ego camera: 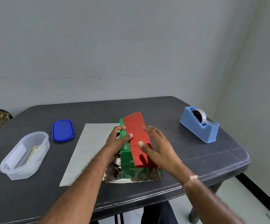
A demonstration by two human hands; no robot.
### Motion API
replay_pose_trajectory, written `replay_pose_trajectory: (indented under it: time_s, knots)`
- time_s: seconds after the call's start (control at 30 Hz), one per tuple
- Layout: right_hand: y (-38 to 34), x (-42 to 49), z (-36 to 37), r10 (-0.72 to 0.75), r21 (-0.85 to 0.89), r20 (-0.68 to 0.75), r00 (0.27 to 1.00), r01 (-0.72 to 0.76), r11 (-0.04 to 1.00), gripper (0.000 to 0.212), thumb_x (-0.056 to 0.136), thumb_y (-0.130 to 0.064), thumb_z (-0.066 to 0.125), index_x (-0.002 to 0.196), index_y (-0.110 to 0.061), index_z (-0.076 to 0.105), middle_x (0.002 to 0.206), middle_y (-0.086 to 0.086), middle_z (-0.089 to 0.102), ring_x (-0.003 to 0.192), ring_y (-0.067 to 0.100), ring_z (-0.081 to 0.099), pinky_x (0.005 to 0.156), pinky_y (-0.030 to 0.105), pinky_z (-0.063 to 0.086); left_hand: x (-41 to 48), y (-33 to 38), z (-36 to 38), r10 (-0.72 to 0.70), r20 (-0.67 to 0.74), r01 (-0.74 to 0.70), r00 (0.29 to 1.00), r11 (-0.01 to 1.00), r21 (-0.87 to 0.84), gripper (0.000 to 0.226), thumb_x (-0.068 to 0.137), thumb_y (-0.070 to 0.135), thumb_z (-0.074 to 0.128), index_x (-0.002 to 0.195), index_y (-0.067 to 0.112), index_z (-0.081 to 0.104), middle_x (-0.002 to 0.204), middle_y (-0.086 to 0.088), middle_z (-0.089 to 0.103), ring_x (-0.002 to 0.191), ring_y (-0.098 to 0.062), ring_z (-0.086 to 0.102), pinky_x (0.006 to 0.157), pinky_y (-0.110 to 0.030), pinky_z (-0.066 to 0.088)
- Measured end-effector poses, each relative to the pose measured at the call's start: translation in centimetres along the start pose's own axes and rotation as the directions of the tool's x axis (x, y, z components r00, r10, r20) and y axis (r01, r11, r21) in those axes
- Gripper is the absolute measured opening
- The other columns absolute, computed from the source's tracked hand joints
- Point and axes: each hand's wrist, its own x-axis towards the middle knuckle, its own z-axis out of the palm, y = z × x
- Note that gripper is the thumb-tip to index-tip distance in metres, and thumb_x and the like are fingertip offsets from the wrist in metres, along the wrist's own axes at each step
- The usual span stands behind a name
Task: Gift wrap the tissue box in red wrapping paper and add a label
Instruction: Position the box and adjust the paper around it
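Grips green tissue box with left hand on dark worktop, long axis pointing away toward pale wall; lays flat right hand on red wrapping paper folded over it.

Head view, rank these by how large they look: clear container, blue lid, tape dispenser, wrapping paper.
1. wrapping paper
2. clear container
3. tape dispenser
4. blue lid
The container lies nearer the camera than the dispenser, so ranks 2 and 3 are unsure as true sizes.
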Motion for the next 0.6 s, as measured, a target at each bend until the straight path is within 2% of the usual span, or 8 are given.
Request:
replay_pose_trajectory:
  time_s: [0.1,0.17,0.23,0.3,0.33,0.4,0.47,0.6]
  knots:
    - [1.6,2.4,-0.2,0.143,0.287,0.109,0.984,-0.169,0.943,0.086,0.081,-0.082,0.056,0.155,-0.045,0.033,0.16,-0.01,0.037,0.143,0.014,0.043,0.119,0.043,0.036,0.0,-0.2,0.2,0.012,0.019,-0.012,1.0,1.0,-0.021,0.044,0.092,0.033,0.076,0.13,0.034,0.055,0.141,-0.005,0.054,0.111,-0.021,0.068,0.071,-0.023,0.057]
    - [2.7,3.4,0.2,0.194,0.402,0.182,0.964,-0.253,0.88,0.086,0.082,-0.078,0.062,0.156,-0.046,0.031,0.158,-0.008,0.044,0.141,0.012,0.046,0.12,0.041,0.037,0.0,-0.3,0.4,0.02,0.022,-0.02,1.0,1.0,0.009,0.05,0.095,0.035,0.072,0.14,0.036,0.05,0.144,0.0,0.053,0.114,-0.015,0.066,0.072,-0.017,0.054]
    - [3.4,3.9,0.7,0.215,0.431,0.205,0.955,-0.285,0.856,0.079,0.09,-0.066,0.062,0.158,-0.043,0.029,0.158,-0.008,0.044,0.137,0.012,0.051,0.117,0.037,0.041,0.2,-0.5,0.5,0.021,0.031,-0.022,0.999,0.999,0.032,0.067,0.096,0.04,0.07,0.154,0.041,0.036,0.149,0.008,0.047,0.124,-0.014,0.06,0.081,-0.019,0.05]
    - [3.6,3.9,1.3,0.235,0.428,0.215,0.948,-0.308,0.85,0.074,0.097,-0.052,0.061,0.16,-0.036,0.026,0.158,-0.01,0.04,0.13,0.008,0.055,0.107,0.025,0.048,0.2,-0.5,0.6,-0.014,0.038,0.012,0.999,0.999,0.035,0.083,0.096,0.04,0.069,0.161,0.043,0.017,0.148,0.009,0.044,0.121,-0.013,0.058,0.074,-0.016,0.046]
    - [3.7,3.8,1.6,0.243,0.421,0.217,0.945,-0.315,0.85,0.074,0.098,-0.051,0.062,0.161,-0.035,0.025,0.16,-0.008,0.037,0.129,0.009,0.056,0.106,0.025,0.049,0.2,-0.4,0.6,-0.031,0.038,0.029,0.999,0.999,0.036,0.087,0.097,0.04,0.068,0.162,0.041,0.011,0.15,0.007,0.044,0.116,-0.012,0.06,0.069,-0.014,0.045]
    - [4.3,3.9,2.1,0.265,0.389,0.22,0.939,-0.334,0.859,0.078,0.096,-0.053,0.063,0.161,-0.037,0.024,0.165,-0.005,0.031,0.132,0.015,0.055,0.111,0.034,0.048,0.3,-0.3,0.7,-0.051,0.035,0.049,0.998,0.998,0.043,0.083,0.097,0.04,0.067,0.161,0.036,0.014,0.151,0.002,0.048,0.106,-0.01,0.063,0.062,-0.011,0.046]
    - [4.3,3.8,2.1,0.269,0.362,0.205,0.941,-0.328,0.873,0.086,0.09,-0.062,0.066,0.161,-0.04,0.022,0.168,-0.003,0.026,0.134,0.019,0.054,0.112,0.041,0.048,0.3,-0.1,0.8,-0.043,0.037,0.041,0.998,0.998,0.054,0.075,0.096,0.044,0.068,0.156,0.034,0.024,0.149,-0.002,0.052,0.107,-0.01,0.065,0.063,-0.012,0.048]
    - [4.2,3.7,2.0,0.279,0.329,0.18,0.943,-0.325,0.887,0.114,0.064,-0.085,0.063,0.16,-0.043,0.017,0.17,-0.002,0.019,0.139,0.023,0.051,0.113,0.045,0.047,0.5,-0.4,1.2,-0.061,0.052,0.058,0.997,0.997,0.052,0.077,0.09,0.048,0.074,0.153,0.037,0.031,0.146,-0.002,0.055,0.116,-0.019,0.066,0.089,-0.033,0.057]
